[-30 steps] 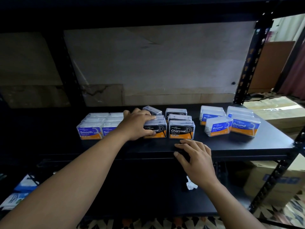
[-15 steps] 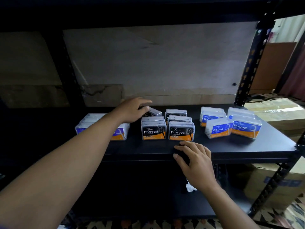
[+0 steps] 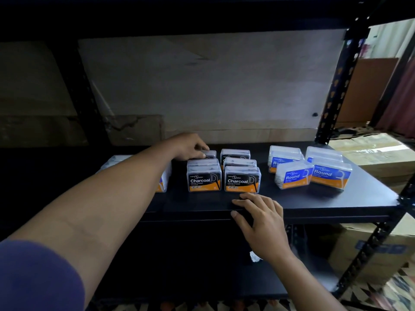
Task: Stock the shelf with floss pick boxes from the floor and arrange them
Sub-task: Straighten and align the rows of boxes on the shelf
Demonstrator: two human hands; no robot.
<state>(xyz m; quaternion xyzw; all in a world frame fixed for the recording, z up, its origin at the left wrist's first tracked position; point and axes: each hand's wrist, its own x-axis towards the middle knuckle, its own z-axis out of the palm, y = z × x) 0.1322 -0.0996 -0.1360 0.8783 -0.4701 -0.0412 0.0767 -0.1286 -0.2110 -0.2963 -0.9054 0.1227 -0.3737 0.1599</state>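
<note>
One Charcoal box (image 3: 211, 154) near the back edge of the shelf (image 3: 336, 203) is pinched in my left hand (image 3: 187, 146), likely light, hard and slick, best held by its sides, while my right hand (image 3: 262, 223) rests open on the front edge.

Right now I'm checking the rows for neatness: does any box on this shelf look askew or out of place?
Yes. The front-left Round box is turned at an angle, not square with the neighbouring Round box. The left hand grips the rear-left Charcoal box, so its alignment is hidden.
</note>
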